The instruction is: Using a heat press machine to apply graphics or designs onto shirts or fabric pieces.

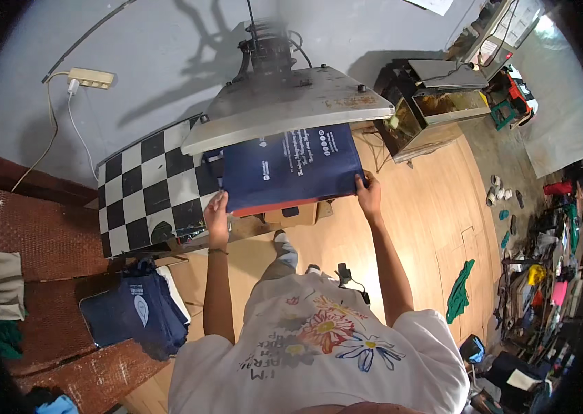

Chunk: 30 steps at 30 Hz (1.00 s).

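A navy blue fabric bag (281,176) with white printing lies flat below the raised upper plate (291,108) of a heat press; its far part is hidden under the plate. My left hand (216,209) pinches the bag's near left corner. At the near right corner, my right hand (367,189) grips the bag's edge, thumb on top. A red strip (291,205) shows along the near edge, between my hands.
A black-and-white checkered table (139,191) adjoins the press on the left. More navy bags (151,310) are piled at lower left. A metal box (426,114) stands at right. A power strip (92,77) hangs on the wall. Green cloth (460,292) lies on the floor.
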Motion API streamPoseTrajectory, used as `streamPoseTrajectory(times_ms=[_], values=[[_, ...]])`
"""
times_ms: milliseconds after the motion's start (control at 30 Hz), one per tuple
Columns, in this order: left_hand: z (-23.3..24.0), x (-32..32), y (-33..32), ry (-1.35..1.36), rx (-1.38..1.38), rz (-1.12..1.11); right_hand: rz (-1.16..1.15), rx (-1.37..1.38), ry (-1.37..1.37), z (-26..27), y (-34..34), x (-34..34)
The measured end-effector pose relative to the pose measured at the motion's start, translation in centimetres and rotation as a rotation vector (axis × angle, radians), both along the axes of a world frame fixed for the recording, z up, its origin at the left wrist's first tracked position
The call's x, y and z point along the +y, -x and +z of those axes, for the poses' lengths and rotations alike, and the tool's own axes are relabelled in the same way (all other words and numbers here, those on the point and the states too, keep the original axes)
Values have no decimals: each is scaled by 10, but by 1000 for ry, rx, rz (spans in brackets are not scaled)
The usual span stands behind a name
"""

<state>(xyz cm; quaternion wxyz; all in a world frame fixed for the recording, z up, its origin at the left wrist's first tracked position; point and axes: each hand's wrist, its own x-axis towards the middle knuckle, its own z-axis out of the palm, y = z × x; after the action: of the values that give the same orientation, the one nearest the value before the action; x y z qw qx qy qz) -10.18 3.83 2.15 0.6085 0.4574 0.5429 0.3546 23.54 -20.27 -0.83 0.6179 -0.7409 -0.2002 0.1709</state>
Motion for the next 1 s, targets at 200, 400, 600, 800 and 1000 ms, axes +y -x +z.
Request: streamPoseTrajectory(times_ms=[200, 400, 600, 800, 1000], values=[[-46, 4, 11, -150, 111, -68, -33, -203, 154, 5, 6, 5], [-55, 2, 30, -162, 193, -129, -32, -256, 229, 21, 20, -1], [-57, -4, 31, -162, 144, -89, -22, -319, 261, 26, 28, -10], [-39, 3, 11, -316, 44, -71, -81, -283, 301, 35, 25, -2], [-47, 2, 8, -453, 186, -87, -106, -279, 274, 24, 19, 3]])
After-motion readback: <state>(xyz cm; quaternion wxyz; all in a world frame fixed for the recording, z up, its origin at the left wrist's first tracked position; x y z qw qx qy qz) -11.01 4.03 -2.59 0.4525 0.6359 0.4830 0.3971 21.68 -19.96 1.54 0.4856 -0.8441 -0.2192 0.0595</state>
